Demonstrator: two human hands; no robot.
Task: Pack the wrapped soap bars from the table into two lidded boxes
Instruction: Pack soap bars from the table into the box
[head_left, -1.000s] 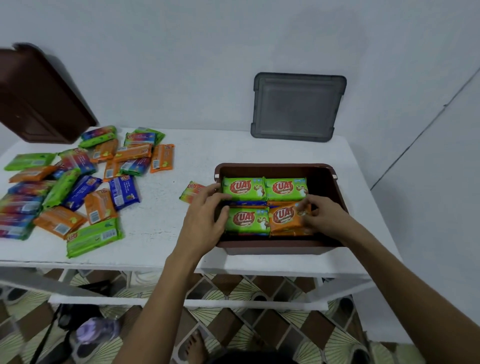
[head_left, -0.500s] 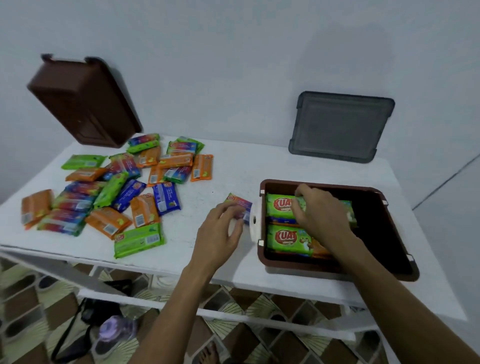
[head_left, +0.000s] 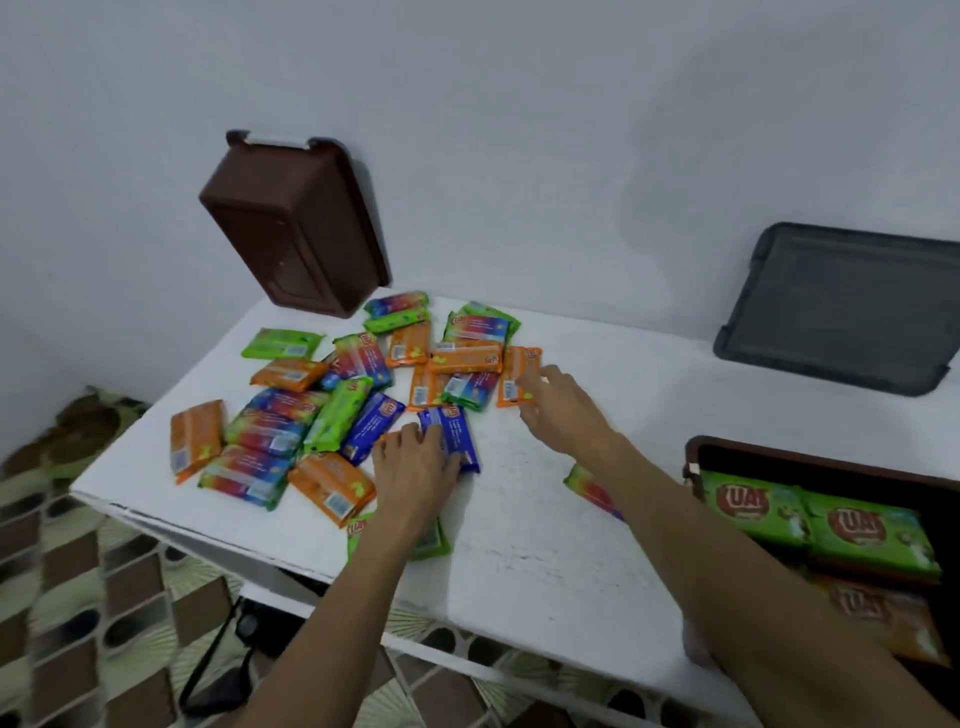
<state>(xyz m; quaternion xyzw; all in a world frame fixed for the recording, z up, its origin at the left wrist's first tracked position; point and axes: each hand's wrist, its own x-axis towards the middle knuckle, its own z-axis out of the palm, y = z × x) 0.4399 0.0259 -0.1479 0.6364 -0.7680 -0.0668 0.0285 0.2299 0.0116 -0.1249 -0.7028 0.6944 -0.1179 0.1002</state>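
Note:
Several wrapped soap bars (head_left: 332, 405) in orange, green, blue and rainbow wrappers lie scattered over the left half of the white table (head_left: 545, 525). My left hand (head_left: 415, 462) rests flat on a blue bar (head_left: 451, 436), fingers spread over it. My right hand (head_left: 563, 410) reaches over the table, fingertips touching an orange bar (head_left: 517, 376). The open brown box (head_left: 696, 462) at the right edge holds green and orange bars (head_left: 810, 525). A rainbow bar (head_left: 592, 486) lies alone under my right forearm.
A second brown box (head_left: 291, 228) leans upended against the wall at the back left. A grey lid (head_left: 841, 306) leans on the wall at the back right. Patterned floor tiles (head_left: 78, 571) and a dark strap show below the table's front edge.
Both hands left the brown box and moved left to the pile of loose bars. The view swung left, pushing the box to the right edge.

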